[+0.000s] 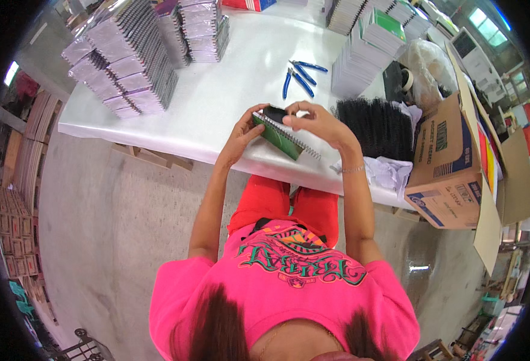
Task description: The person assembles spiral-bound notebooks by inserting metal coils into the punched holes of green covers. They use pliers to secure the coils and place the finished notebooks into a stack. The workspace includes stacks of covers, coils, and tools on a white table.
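Observation:
My left hand (241, 136) grips a small green-covered notebook (282, 142) by its left end, just above the near edge of the table. A wire-like spiral coil (304, 146) runs along the notebook's edge, its free end sticking out past the right corner. Dark material (275, 113) shows between my hands at the notebook's upper end; its kind is unclear. My right hand (322, 123) is closed in a pinch beside it, over the coil edge, and its fingertips hide what they hold. Beyond my hands lie two blue-handled pliers (301, 77).
The white-covered table (241, 78) carries wrapped stacks of spiral notebooks (126, 60) at left and a tall stack of unbound pads (361, 60) at right. Right of my hand sits a heap of black coils (376, 127), near an open cardboard box (445, 150).

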`<state>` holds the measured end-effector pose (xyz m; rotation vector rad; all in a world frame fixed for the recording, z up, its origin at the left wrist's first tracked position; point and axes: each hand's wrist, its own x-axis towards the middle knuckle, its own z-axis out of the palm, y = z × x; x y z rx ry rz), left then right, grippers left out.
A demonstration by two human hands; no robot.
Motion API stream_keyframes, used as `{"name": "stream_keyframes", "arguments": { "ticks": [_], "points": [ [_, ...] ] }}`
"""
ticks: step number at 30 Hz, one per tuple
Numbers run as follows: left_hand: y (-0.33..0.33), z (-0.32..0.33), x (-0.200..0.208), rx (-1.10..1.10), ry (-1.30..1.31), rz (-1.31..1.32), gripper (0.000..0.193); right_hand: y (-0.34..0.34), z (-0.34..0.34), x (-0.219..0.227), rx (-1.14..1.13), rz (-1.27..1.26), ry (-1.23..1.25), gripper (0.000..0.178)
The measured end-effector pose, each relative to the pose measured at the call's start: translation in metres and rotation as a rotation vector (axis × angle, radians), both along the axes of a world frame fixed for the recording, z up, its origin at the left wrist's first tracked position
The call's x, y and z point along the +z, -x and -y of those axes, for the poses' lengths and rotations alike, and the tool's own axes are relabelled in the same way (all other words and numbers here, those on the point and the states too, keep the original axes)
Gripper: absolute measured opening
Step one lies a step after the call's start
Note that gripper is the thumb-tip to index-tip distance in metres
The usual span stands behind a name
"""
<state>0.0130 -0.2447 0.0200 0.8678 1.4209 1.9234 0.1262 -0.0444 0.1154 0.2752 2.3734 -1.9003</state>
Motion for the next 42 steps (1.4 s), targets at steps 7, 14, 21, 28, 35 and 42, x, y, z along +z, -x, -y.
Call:
{"name": "stream_keyframes", "arguments": {
  "ticks": [7,14,21,28,35,42],
  "points": [
    [0.003,-0.005,0.006,-0.027,-0.032,-0.018,0.054,0.012,0.0,-0.013,-0.064,-0.14,-0.413,0.04],
    [-0.006,-0.002,0.009,0.002,-0.007,-0.005,0.053,0.0,0.0,-0.01,-0.003,-0.055,-0.161,0.051],
    [-0.014,0.001,0.005,0.105,0.038,-0.094,0.04,-0.017,-0.044,-0.018,-0.462,-0.315,-0.718,0.04],
    [-0.037,-0.007,-0.007,0.285,-0.047,-0.032,0.027,-0.101,-0.129,-0.013,-1.106,-0.119,-1.272,0.04],
    [-0.044,-0.001,-0.002,0.381,-0.016,-0.127,0.024,-0.052,-0.071,-0.004,-0.82,-0.388,-1.272,0.037],
    [-0.041,0.002,0.007,0.484,0.071,-0.335,0.02,0.077,-0.071,-0.07,-0.294,-0.359,-0.844,0.057]
  ]
}}
